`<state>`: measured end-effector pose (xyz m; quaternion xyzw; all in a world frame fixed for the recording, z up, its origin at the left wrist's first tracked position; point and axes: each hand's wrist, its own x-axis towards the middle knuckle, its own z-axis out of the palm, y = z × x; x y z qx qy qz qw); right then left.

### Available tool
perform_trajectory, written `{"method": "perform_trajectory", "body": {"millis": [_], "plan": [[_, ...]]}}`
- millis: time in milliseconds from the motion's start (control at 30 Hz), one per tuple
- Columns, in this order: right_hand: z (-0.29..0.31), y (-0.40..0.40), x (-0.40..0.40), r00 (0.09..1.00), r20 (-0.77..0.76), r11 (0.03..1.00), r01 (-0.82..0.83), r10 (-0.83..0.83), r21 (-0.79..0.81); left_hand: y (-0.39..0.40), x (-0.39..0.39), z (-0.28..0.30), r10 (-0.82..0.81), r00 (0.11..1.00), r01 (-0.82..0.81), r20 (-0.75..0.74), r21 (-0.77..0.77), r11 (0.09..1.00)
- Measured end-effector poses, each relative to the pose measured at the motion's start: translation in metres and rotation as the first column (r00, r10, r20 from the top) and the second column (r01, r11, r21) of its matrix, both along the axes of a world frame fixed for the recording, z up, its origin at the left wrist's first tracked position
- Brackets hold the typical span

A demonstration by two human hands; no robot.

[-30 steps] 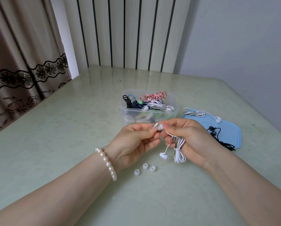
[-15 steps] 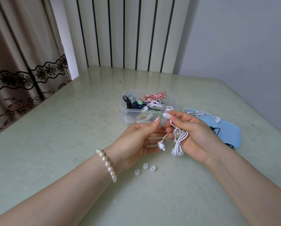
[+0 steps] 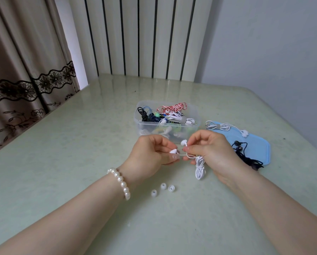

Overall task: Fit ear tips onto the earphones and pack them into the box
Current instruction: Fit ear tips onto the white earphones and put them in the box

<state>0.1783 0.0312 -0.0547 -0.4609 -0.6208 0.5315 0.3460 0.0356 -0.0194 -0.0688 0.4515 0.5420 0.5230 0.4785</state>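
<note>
From the head camera, the step in hand looks like the fitting of ear tips, not yet the packing. The left hand [image 3: 150, 153] pinches one white earbud [image 3: 173, 151] between thumb and curled fingers [image 3: 164, 144]; whether that bud already wears a tip is hard to tell at this size. The right hand [image 3: 211, 151] pinches the stem of the second earbud [image 3: 183, 142], which stands just above its fingertips, and the same hand grips the coiled white cable [image 3: 200, 169], whose loops hang below the palm. A thin run of cable bridges the gap between the two hands.

Three loose white ear tips [image 3: 163, 189] lie on the table [image 3: 71, 144], below and slightly left of the fingers, well apart from them. The next move, I judge, calls for one hand to free a pinch, reach down for a tip, and press it squarely over a bud's nozzle while the other hand steadies the bud.

Beyond the fingers stands the clear box [image 3: 167, 122], already holding a tangle of coloured earphones, so room for this set is tight. To the right of the right hand lies a blue lid [image 3: 260, 146] with a white earphone set [image 3: 222, 127] and a black earphone set [image 3: 246, 155] on it. Nothing blocks the path to the tips; a pearl bracelet [image 3: 120, 182] sits on the left wrist.
</note>
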Motion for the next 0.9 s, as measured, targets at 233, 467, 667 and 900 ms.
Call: {"method": "perform_trajectory", "body": {"millis": [233, 467, 667, 900], "plan": [[0.000, -0.004, -0.001, 0.993, 0.066, 0.994, -0.095, 0.099, -0.060, -0.003, -0.004, 0.003, -0.045, 0.995, 0.050, -0.085, 0.052, 0.997], [-0.002, -0.002, 0.001, 0.975, 0.154, 0.986, -0.167, 0.161, 0.022, -0.002, -0.009, 0.006, -0.052, 0.996, 0.053, -0.069, 0.005, 0.999], [-0.004, -0.002, 0.002, 0.972, 0.156, 0.982, -0.185, 0.179, 0.031, -0.001, -0.011, 0.004, -0.049, 0.979, 0.057, -0.200, 0.034, 0.998], [-0.004, -0.001, 0.002, 0.972, 0.156, 0.980, -0.187, 0.176, 0.061, -0.002, -0.010, 0.007, -0.053, 0.994, 0.056, -0.096, 0.023, 0.998]]}}
